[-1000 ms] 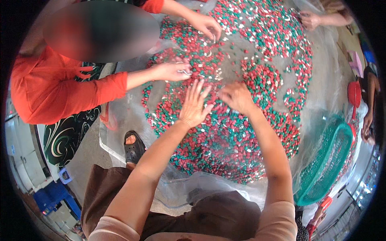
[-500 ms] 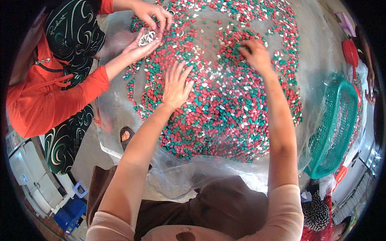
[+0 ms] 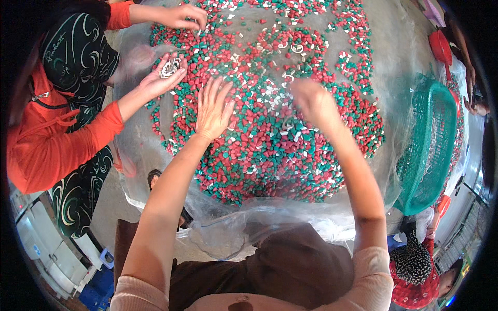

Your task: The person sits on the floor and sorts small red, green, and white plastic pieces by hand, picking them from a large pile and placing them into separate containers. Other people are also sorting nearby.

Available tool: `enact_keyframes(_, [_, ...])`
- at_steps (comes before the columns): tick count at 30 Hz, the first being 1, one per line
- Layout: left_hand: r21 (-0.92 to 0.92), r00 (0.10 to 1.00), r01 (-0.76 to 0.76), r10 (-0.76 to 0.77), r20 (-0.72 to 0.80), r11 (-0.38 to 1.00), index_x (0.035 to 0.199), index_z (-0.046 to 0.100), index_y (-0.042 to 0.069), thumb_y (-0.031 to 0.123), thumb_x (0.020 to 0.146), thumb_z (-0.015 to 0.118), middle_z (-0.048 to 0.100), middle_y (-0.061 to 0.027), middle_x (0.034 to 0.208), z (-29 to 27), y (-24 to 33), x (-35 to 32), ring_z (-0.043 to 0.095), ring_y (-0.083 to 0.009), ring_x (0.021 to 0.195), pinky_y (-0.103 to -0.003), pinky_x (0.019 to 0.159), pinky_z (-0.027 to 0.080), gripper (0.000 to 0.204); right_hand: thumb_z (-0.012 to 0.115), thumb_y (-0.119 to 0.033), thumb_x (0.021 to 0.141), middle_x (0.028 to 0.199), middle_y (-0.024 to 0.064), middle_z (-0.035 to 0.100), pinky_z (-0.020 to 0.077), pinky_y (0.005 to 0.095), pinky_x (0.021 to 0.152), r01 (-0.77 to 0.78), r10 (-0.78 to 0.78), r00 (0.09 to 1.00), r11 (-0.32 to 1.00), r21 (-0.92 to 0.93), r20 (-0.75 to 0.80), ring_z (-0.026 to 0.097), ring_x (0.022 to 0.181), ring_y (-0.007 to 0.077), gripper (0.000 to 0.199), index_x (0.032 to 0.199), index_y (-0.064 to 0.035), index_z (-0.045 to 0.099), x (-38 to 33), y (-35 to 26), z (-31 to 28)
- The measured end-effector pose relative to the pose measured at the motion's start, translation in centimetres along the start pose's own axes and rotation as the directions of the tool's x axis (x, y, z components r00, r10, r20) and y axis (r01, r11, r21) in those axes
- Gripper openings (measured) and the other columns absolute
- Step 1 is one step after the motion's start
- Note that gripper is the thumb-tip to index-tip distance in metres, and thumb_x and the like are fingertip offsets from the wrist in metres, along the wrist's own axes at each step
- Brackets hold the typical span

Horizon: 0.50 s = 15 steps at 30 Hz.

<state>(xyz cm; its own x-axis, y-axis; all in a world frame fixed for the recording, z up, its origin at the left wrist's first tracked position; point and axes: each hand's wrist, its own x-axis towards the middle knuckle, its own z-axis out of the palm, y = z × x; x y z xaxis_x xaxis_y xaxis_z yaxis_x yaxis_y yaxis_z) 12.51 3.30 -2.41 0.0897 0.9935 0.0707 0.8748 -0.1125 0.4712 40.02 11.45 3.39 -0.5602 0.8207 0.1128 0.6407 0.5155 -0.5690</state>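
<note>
A wide heap of small red, green and white pieces (image 3: 275, 140) lies on a clear plastic sheet (image 3: 140, 150). My left hand (image 3: 211, 110) rests flat on the pieces with its fingers spread and holds nothing. My right hand (image 3: 311, 101) is over the middle of the heap and blurred by motion; whether it grips anything does not show. A few pale rings (image 3: 296, 48) lie among the pieces farther out.
A person in an orange top sits at the left; one hand (image 3: 161, 78) cups pale rings, the other hand (image 3: 184, 15) picks at the heap's far edge. A green mesh basket (image 3: 433, 150) stands at the right. Another person's head is at lower right.
The view has swung so the heap sits more central. My left hand stays flat on the pieces. My right hand has moved left and toward me over the heap, now blurred.
</note>
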Motion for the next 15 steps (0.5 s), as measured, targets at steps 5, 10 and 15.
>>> enact_keyframes(5, [0.089, 0.999, 0.042, -0.039, -0.035, 0.995, 0.13, 0.044, 0.016, 0.026, 0.084, 0.053, 0.03, -0.0105, 0.141, -0.9, 4.1, 2.1, 0.017, -0.0347, 0.136, -0.057, 0.107, 0.01, 0.047, 0.064, -0.023, 0.078, 0.101, 0.0097, 0.058, 0.0483, 0.041, 0.077, -0.007, 0.003, 1.0, 0.965, -0.263, -0.016, 0.059, 0.092, 0.0315, 0.024, 0.099, -0.0107, 0.062, 2.8, 6.0, -0.9])
enact_keyframes(10, [-0.336, 0.983, -0.184, 0.173, -0.062, 0.924, 0.124, 0.048, 0.007, 0.019, 0.085, 0.054, 0.046, -0.0129, 0.131, 0.3, 9.2, 6.3, 0.032, -0.037, 0.13, -0.049, 0.106, 0.025, 0.042, 0.071, -0.028, 0.071, 0.103, 0.0079, 0.057, 0.046, 0.0407, 0.084, -0.312, 0.419, 0.891, 0.846, -0.432, 0.177, 0.058, 0.094, 0.0287, 0.033, 0.101, -0.0168, 0.064, -1.4, 4.1, -3.0])
enact_keyframes(15, [-0.247, 0.943, -0.283, 0.316, 0.107, 0.927, 0.13, 0.043, 0.008, 0.027, 0.09, 0.05, 0.039, -0.0149, 0.136, 5.9, 12.6, 7.9, 0.029, -0.0328, 0.132, -0.051, 0.107, 0.021, 0.045, 0.067, -0.023, 0.075, 0.095, 0.0117, 0.064, 0.0487, 0.0415, 0.083, -0.36, 0.43, 0.759, 0.903, -0.235, 0.489, 0.061, 0.095, 0.0286, 0.026, 0.1, -0.0179, 0.068, -1.2, 3.9, -7.5])
